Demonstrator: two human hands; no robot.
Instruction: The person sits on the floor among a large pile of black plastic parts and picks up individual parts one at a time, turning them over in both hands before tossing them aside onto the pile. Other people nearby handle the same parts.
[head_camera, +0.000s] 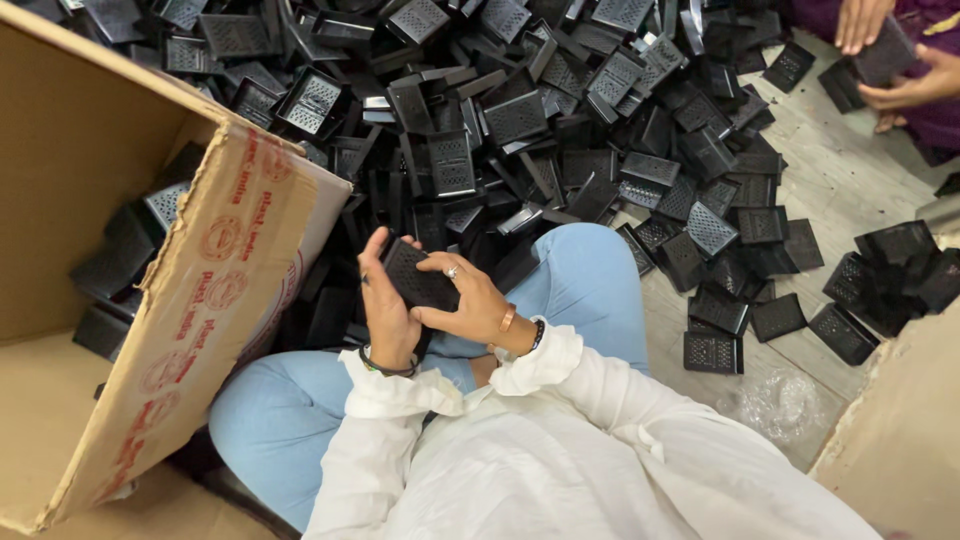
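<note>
- Two hands are closed on one black perforated plastic part (418, 280), which is held above the lap between the knees in light blue trousers (590, 275).
- The part is clamped from the left by the left hand (385, 310), its fingers wrapped along the near edge and the thumb laid up the side.
- The part is gripped from the right by the right hand (470, 300); the fingers (440, 265) are curled over its top face, one of them with a ring, and the lower half of the part is hidden behind them.
- A bangle and dark wristbands are worn on the wrists, above white sleeves (520, 400).
- An open cardboard box (230, 260) is seen at the left, cut off by the frame; a few black parts of the same kind (120, 265) are lying inside it against the far wall, partly shadowed.
- A large heap of the same black parts (560, 110) is spread on the floor ahead, too tangled to be counted.
- A crumpled clear plastic bag (780, 405) is seen on the floor at the right.
- Another person's hands (890, 60), cut off at the upper right corner, are closed on a similar black part.
</note>
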